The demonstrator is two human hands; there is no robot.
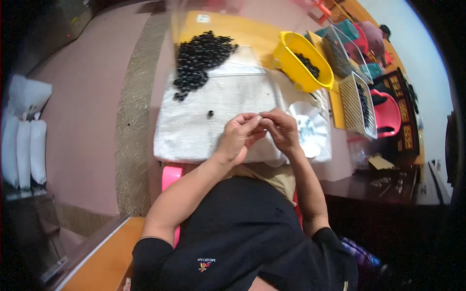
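Note:
My left hand (pixel 239 137) and my right hand (pixel 280 129) meet fingertip to fingertip over a white cloth (pixel 204 121) spread across the table. The fingers are pinched together on something very small that I cannot make out. A pile of several small black beads (pixel 199 56) lies at the cloth's far left end. One loose black bead (pixel 210 113) sits alone on the cloth just left of my left hand.
A yellow tub (pixel 291 65) holding black beads stands far right of the pile. A white plate (pixel 310 127) lies by my right hand. Mesh baskets (pixel 358 104), a pink stool (pixel 388 114) and another person (pixel 376 36) are at the far right.

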